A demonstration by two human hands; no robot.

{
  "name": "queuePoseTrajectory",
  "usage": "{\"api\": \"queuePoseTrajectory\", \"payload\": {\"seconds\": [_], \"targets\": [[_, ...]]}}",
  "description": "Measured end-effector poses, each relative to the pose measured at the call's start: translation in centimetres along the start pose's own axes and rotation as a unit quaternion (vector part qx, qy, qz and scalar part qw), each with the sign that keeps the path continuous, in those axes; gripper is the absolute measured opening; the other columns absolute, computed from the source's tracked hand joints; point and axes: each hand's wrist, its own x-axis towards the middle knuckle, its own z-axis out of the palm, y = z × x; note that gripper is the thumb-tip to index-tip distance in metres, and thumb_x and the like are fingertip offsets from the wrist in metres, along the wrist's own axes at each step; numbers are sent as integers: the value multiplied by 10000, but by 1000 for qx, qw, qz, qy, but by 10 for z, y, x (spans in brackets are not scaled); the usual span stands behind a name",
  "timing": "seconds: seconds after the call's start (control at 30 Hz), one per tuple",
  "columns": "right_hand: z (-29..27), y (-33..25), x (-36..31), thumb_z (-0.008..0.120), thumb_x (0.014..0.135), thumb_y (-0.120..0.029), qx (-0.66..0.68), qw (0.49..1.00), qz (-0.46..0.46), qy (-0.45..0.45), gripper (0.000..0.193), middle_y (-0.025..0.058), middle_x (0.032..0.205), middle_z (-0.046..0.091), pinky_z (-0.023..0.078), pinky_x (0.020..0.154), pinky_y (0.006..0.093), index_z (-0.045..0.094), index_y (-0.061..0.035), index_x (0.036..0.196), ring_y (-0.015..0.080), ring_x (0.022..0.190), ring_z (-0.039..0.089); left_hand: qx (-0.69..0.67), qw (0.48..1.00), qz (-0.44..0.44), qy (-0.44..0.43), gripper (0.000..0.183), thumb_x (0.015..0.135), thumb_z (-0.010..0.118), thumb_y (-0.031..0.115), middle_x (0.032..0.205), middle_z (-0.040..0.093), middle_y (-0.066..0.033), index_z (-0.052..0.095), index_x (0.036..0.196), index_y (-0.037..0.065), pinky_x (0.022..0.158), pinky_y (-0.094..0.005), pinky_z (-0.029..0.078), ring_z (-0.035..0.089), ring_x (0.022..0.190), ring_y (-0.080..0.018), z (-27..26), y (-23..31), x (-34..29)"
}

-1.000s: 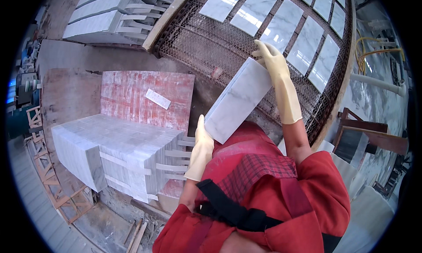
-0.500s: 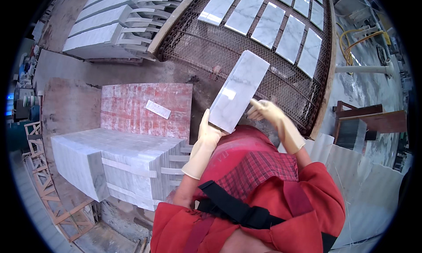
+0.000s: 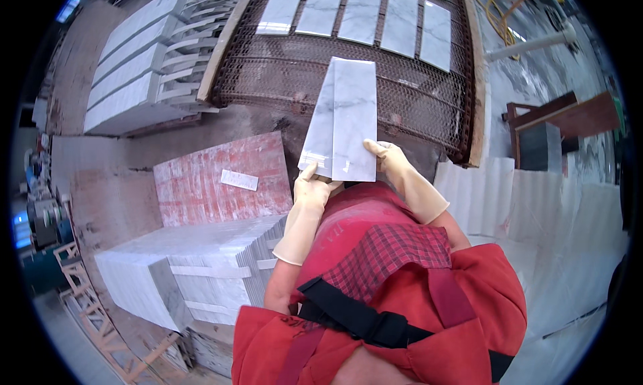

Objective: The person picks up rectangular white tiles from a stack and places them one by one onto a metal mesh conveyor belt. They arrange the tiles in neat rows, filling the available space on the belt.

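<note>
Two glossy white marble tiles with grey veins are held in front of my body, fanned apart and touching along one long side. My left hand (image 3: 312,192), in a cream rubber glove, grips the near end of the left tile (image 3: 317,127), thumb on top. My right hand (image 3: 390,159), gloved alike, pinches the right edge of the right tile (image 3: 355,117) low down. The right tile partly covers the left one. The fingers under the tiles are hidden.
Ahead is a wire-mesh conveyor (image 3: 281,84) with wooden side rails, carrying rows of marble tiles (image 3: 360,13). On my left, strapped tile stacks (image 3: 201,264) adjoin a red-stained board (image 3: 201,184) bearing a small white strip (image 3: 239,180). More stacks (image 3: 127,77) stand farther left. Corrugated sheeting (image 3: 536,204) lies right.
The tiles, earlier almost aligned, have spread into two visible faces and turned more upright. My right hand, earlier apart with a finger extended, now grips the right tile's edge. The view has shifted.
</note>
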Motion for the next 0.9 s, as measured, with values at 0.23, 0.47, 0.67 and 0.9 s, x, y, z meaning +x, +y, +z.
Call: {"api": "queuePoseTrajectory", "payload": {"seconds": [0.23, 0.47, 0.67, 0.9], "targets": [[-21, -2, -18, 667, 1068, -383, 93, 980, -70, 164, 398, 74, 1123, 768, 549, 921, 359, 721, -33, 1248, 181, 977, 710, 22, 1000, 11, -4, 487, 1092, 502, 300, 1621, 486, -130, 494, 1541, 114, 1176, -821, 282, 397, 1536, -395, 18, 1, -13], [-82, 23, -35, 661, 1069, -375, 71, 933, -129, 328, 400, 49, 1095, 751, 496, 925, 345, 740, -7, 1204, 160, 992, 654, 31, 999, 3, -14, 619, 1108, 372, 574, 1649, 457, -96, 473, 1581, 187, 1164, -827, 292, 386, 1540, -391, 25, 6, -16], [-123, 32, -49, 672, 1060, -388, 76, 908, -136, 388, 445, 61, 1188, 751, 475, 1000, 352, 734, 4, 1262, 181, 1092, 651, 60, 998, -6, -26, 645, 1119, 286, 593, 1678, 428, -82, 460, 1597, 195, 1160, -825, 299, 384, 1542, -390, 22, 9, -9], [-150, 46, -37, 685, 1050, -392, 98, 907, -139, 385, 475, 86, 1234, 760, 488, 1039, 364, 719, 4, 1310, 206, 1131, 682, 80, 997, 6, -13, 621, 1130, 274, 566, 1636, 483, -92, 474, 1584, 193, 1152, -819, 322, 426, 1511, -402, 30, 8, -10]]}}
